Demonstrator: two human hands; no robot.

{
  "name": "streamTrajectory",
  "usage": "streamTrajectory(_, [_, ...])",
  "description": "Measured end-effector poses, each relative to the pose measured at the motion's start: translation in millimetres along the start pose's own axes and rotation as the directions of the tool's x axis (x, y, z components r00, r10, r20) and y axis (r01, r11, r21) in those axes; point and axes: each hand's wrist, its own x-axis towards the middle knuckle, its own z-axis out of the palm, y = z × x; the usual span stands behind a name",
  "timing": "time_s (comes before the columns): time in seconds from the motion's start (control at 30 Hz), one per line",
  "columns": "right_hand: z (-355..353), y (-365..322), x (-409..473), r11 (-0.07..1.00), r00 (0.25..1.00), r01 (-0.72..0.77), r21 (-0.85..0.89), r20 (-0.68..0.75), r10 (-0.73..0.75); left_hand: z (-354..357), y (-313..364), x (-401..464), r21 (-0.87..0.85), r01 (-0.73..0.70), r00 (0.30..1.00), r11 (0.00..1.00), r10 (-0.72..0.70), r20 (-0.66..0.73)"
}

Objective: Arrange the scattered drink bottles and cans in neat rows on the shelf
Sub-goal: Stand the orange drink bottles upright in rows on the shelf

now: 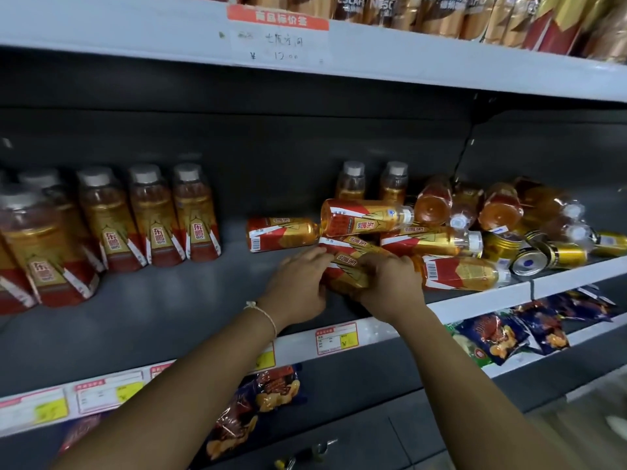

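While both hands work one fallen bottle (346,269) near the shelf (475,301) front edge | stand it upright beside the standing row (152,218) (cap up, label out) | left hand (302,286) curled on its base end | right hand (390,283) gripping its neck end.

Dim shelf recess (305,157), soft overall blur, wide-angle bending at edges — brighter top shelf lip (135,25)
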Motion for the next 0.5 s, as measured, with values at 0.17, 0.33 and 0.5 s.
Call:
streamTrajectory(0.17, [-11.3,-21.4,1.7,0.997,0.997,0.073,0.021,0.011,-0.073,-5.5,-14.6,-0.8,0.078,0.001,1.000,0.997,-0.002,0.012])
streamTrajectory(0.33, [-16.2,-59.8,2.4,0.959,0.959,0.281,-0.035,0.032,-0.280,-23.4,-39.4,-17.1,0.026,0.014,1.000,1.000,-0.015,0.020])
streamTrajectory(0.5, [-18.9,-111.8,10.9,0.901,0.902,0.432,-0.045,0.015,-0.432,-47.9,-73.1,-44.0,-0.112,0.140,0.990,0.984,-0.141,-0.001])
